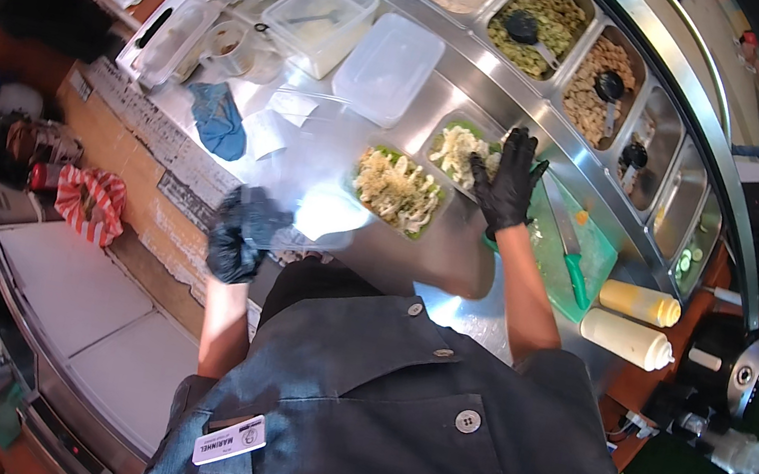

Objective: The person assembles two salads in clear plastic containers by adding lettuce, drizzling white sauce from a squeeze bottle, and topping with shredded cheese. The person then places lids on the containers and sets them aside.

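Note:
My left hand (241, 235), in a black glove and blurred by motion, is closed at the edge of what looks like a clear plastic lid (302, 242). Bright glare covers part of this see-through sheet. To its right, a filled container (398, 192) holds greens, pale shreds and a brownish crumbly topping. A second container (458, 152), with greens and pale shreds, sits just beyond. My black-gloved right hand (511, 184) rests at that container's right side with fingers stretched out. Close to that hand, a green-handled knife (571, 256) lies on a green cutting board (603, 238).
Along the far side run metal food pans (593, 31), some with black scoops. Translucent tubs (319, 18) and a frosted lid (389, 69) stand left of them, near a blue cloth (216, 120). Two squeeze bottles, yellow (639, 303) and cream (625, 339), lie right of the board.

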A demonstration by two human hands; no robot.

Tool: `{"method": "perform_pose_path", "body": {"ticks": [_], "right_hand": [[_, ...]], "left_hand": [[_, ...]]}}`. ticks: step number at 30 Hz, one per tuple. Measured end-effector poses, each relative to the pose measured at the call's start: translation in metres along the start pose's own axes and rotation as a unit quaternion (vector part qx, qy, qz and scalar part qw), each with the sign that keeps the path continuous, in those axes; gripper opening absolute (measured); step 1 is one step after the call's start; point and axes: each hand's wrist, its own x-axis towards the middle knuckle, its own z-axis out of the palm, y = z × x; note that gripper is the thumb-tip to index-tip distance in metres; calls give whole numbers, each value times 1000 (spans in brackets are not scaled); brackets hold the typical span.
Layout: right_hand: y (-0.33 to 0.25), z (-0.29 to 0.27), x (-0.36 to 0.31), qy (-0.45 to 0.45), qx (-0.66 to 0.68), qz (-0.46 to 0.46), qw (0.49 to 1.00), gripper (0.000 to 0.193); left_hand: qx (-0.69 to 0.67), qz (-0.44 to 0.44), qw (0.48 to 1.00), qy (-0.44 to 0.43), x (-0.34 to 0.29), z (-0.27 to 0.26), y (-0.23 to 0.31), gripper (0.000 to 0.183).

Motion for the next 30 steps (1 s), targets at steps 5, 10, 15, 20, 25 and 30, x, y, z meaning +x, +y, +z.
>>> {"method": "perform_pose_path", "body": {"ticks": [5,10,15,20,25,30], "right_hand": [[-36,-26,-33,-119,761,270,578,51],[-37,-14,-58,-9,742,291,604,33],[-48,9,-102,117,716,477,495,21],[-63,32,-122,105,624,420,650,19],[-76,57,-127,139,513,391,751,20],[-82,64,-127,127,440,319,830,33]], "left_hand": [[-71,-196,976,-61,20,0,-63,17],[143,-255,956,-8,55,1,-65,22],[226,-210,944,113,69,14,-70,27],[500,-12,851,160,110,3,-102,22],[750,132,644,70,132,-20,-120,24],[820,72,565,46,125,-27,-128,33]]}}
